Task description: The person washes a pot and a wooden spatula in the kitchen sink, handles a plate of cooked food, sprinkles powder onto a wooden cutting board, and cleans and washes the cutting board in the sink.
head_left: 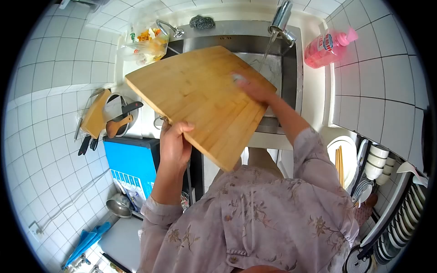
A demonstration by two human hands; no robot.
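A wooden cutting board [195, 86] is held tilted over the sink, covering much of it. My left hand [175, 141] grips its near left edge, with the thumb on top and the other fingers underneath. Against the board's upper face, on the right side, lies my right hand [255, 88], smeared by motion. A small greyish-white thing [238, 78] shows at its fingertips, too blurred to name. Beyond the board, water runs from the faucet [280, 22] into the steel sink [291, 82].
A pink soap bottle [325, 48] stands right of the sink. Behind the sink lies a dark scouring pad [202, 22]. A plastic bag of scraps [152, 41] sits at the back left. Knives are in a wooden block [96, 113] at left; stacked bowls [375, 161] stand at right.
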